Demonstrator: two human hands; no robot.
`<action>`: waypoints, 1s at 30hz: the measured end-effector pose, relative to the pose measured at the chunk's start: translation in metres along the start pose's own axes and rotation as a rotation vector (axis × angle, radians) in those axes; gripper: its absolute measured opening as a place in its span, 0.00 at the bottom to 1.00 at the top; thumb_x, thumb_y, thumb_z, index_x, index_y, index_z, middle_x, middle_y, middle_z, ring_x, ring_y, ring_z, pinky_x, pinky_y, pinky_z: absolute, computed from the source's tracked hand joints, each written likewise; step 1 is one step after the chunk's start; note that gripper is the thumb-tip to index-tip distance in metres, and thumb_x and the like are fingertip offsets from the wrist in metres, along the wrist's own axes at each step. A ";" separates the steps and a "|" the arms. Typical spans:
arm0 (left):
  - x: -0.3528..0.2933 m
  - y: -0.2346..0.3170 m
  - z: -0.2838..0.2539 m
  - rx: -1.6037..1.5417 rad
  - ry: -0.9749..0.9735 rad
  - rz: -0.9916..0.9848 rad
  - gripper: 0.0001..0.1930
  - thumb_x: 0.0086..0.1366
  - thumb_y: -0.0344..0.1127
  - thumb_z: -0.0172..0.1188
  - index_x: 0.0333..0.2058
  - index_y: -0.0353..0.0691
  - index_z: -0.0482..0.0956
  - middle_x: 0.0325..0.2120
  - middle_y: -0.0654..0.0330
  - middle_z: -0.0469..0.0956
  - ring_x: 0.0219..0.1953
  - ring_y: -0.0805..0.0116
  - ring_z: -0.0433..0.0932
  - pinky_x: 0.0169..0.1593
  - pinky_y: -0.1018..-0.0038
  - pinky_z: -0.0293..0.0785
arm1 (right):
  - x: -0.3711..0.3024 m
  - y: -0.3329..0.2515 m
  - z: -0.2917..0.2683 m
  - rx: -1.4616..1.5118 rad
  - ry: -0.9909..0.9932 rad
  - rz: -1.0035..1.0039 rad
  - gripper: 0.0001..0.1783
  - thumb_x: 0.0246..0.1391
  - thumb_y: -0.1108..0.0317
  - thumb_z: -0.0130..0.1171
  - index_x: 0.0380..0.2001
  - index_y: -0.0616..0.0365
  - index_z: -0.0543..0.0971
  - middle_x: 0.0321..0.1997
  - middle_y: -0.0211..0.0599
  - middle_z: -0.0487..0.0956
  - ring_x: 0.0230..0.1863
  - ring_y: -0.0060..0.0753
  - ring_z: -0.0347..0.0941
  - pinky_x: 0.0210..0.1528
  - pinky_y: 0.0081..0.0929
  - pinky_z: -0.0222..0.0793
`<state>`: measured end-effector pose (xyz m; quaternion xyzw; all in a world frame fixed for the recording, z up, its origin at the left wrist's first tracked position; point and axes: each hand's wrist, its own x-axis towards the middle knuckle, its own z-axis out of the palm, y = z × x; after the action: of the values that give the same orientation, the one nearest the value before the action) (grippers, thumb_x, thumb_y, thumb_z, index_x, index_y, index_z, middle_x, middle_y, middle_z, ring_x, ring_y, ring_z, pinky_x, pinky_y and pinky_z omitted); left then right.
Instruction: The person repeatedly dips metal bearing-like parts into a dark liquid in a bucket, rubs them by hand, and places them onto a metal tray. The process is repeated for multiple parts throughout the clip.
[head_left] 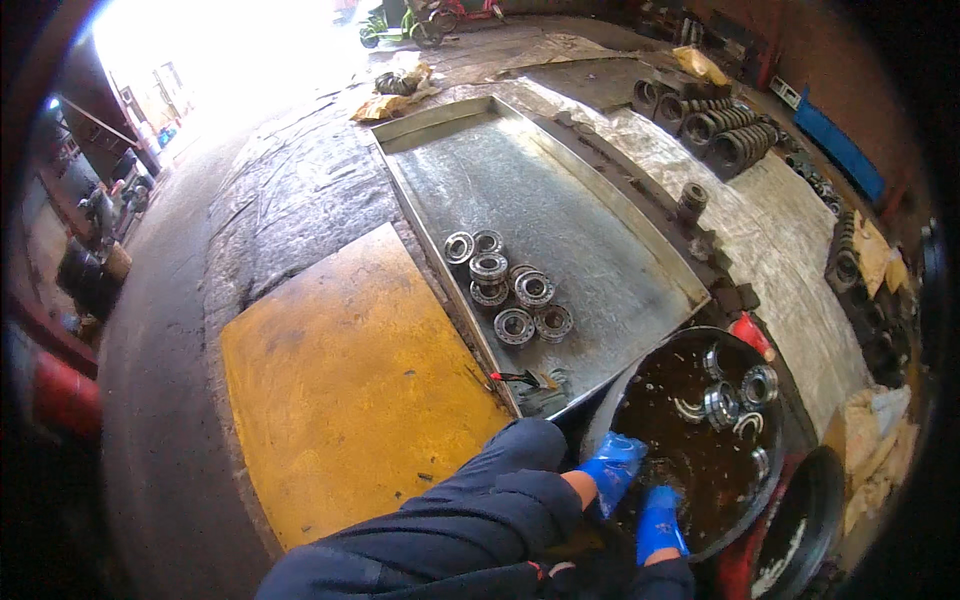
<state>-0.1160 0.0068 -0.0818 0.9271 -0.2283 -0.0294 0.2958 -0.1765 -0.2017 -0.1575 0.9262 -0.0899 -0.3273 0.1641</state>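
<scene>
Blue gloves cover both my hands, which are low over a round basin (pixel 775 465) of dark brown liquid. My left hand (pixel 615 465) is at the basin's left side, its fingers curled closed. Close by on the right, my right hand (pixel 660 520) reaches in from the near rim with fingers pressed together. Its fingertips go into the liquid, which ripples just beyond them. Whatever the hands hold is hidden. Across the basin lie a metal roller bearing (pixel 759 386), another bearing (pixel 721 405) and curved bearing pieces (pixel 689 410), partly in the liquid.
A shallow metal tray (pixel 560 190) beyond the basin holds several bearings (pixel 514 327) and a red-and-black handled tool (pixel 518 378). A yellow board (pixel 350 370) lies left. A red object (pixel 752 337) touches the basin's far rim. Ribbed metal parts (pixel 715 125) stand far right; a dark round container (pixel 800 525) is near right.
</scene>
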 end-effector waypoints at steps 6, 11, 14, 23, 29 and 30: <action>0.003 0.017 -0.010 -0.045 -0.112 0.008 0.13 0.60 0.30 0.55 0.42 0.45 0.84 0.37 0.49 0.84 0.44 0.47 0.84 0.48 0.51 0.75 | -0.045 0.030 0.013 1.071 0.074 0.145 0.27 0.68 0.48 0.47 0.51 0.57 0.83 0.55 0.55 0.81 0.55 0.52 0.78 0.55 0.40 0.72; 0.001 0.006 -0.002 -0.027 -0.142 -0.029 0.13 0.58 0.29 0.56 0.42 0.44 0.84 0.38 0.48 0.84 0.43 0.46 0.84 0.48 0.51 0.75 | -0.024 0.002 -0.009 0.501 0.089 0.289 0.20 0.64 0.53 0.57 0.49 0.54 0.85 0.54 0.50 0.82 0.54 0.54 0.80 0.50 0.52 0.77; 0.001 0.009 0.005 -0.010 -0.076 0.041 0.12 0.58 0.29 0.57 0.39 0.44 0.84 0.38 0.48 0.85 0.44 0.46 0.84 0.48 0.52 0.76 | -0.007 0.005 -0.001 0.172 -0.019 -0.011 0.20 0.66 0.53 0.53 0.49 0.51 0.85 0.56 0.48 0.81 0.55 0.52 0.80 0.51 0.54 0.77; -0.005 0.000 0.001 0.019 -0.086 0.075 0.10 0.57 0.30 0.60 0.39 0.42 0.83 0.37 0.48 0.84 0.42 0.46 0.84 0.47 0.53 0.76 | -0.026 0.010 0.029 0.758 -0.017 0.099 0.19 0.63 0.58 0.56 0.50 0.56 0.84 0.51 0.47 0.84 0.50 0.50 0.82 0.47 0.51 0.77; 0.011 0.032 -0.025 0.040 -0.247 0.094 0.13 0.59 0.32 0.58 0.42 0.43 0.82 0.38 0.49 0.84 0.43 0.47 0.84 0.47 0.53 0.76 | -0.002 0.021 0.020 0.054 -0.058 0.057 0.20 0.64 0.56 0.52 0.48 0.58 0.84 0.53 0.49 0.82 0.52 0.51 0.80 0.51 0.46 0.75; 0.006 0.023 -0.017 0.049 -0.248 0.075 0.13 0.59 0.32 0.58 0.42 0.43 0.82 0.38 0.49 0.84 0.43 0.47 0.84 0.47 0.53 0.76 | -0.004 0.014 0.022 0.046 -0.040 0.065 0.22 0.65 0.54 0.50 0.49 0.57 0.84 0.56 0.48 0.81 0.54 0.51 0.79 0.53 0.45 0.74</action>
<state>-0.1167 -0.0032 -0.0539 0.9141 -0.2983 -0.1271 0.2434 -0.1946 -0.2193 -0.1659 0.9196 -0.1306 -0.3379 0.1517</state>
